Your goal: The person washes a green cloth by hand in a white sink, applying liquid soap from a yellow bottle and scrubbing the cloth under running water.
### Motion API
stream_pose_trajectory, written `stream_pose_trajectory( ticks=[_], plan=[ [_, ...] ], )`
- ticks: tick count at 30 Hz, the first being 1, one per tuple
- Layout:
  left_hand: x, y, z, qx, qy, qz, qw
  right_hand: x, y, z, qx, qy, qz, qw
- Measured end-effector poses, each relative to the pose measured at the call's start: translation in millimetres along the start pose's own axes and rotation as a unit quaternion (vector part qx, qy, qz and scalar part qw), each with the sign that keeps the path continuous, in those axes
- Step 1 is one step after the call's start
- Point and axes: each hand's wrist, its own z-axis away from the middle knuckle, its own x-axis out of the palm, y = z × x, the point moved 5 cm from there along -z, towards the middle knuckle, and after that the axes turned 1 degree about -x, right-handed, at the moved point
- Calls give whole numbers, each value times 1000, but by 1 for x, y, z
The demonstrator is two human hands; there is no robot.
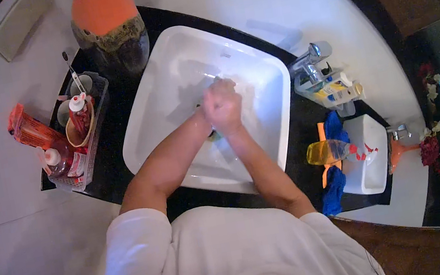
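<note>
Both my hands are pressed together over the middle of a white square sink (pixel 145 145). My right hand (pixel 225 107) lies on top, its fingers curled closed around my left hand (pixel 207 114). Most of the left hand is covered, so its fingers cannot be made out. The two forearms reach in from either side, bare below white short sleeves. Beneath the hands, part of a dark drain (pixel 214 136) shows in the basin. A chrome faucet (pixel 310 62) stands at the sink's right back corner, apart from my hands.
Left of the sink, a clear basket (pixel 100 94) holds bottles, cups and a toothbrush. A tall orange and black vase (pixel 108 21) stands behind it. On the right are bottles (pixel 335 88), a yellow-liquid bottle (pixel 323 153), blue cloth (pixel 333 191) and a white container (pixel 375 169).
</note>
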Motion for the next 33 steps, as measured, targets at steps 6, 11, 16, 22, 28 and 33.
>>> stream_pose_trajectory(
  ticks=[6,11,16,22,28,33],
  plan=[
    [71,34,20,-370,-39,-72,925,-59,97,-12,166,-28,148,974],
    [78,117,14,-174,-119,-581,786,-54,74,-17,64,-29,82,994],
    [91,121,22,-80,-229,-496,834,-75,24,-32,145,-80,-38,985],
    [158,123,37,-72,-219,-668,707,-117,10,-50,199,-34,-110,973],
    [181,147,28,42,-188,-594,781,-147,-45,-65,69,63,-67,993],
    [241,224,40,113,-88,-499,855,-156,-67,-50,209,112,-302,923]
  ],
)
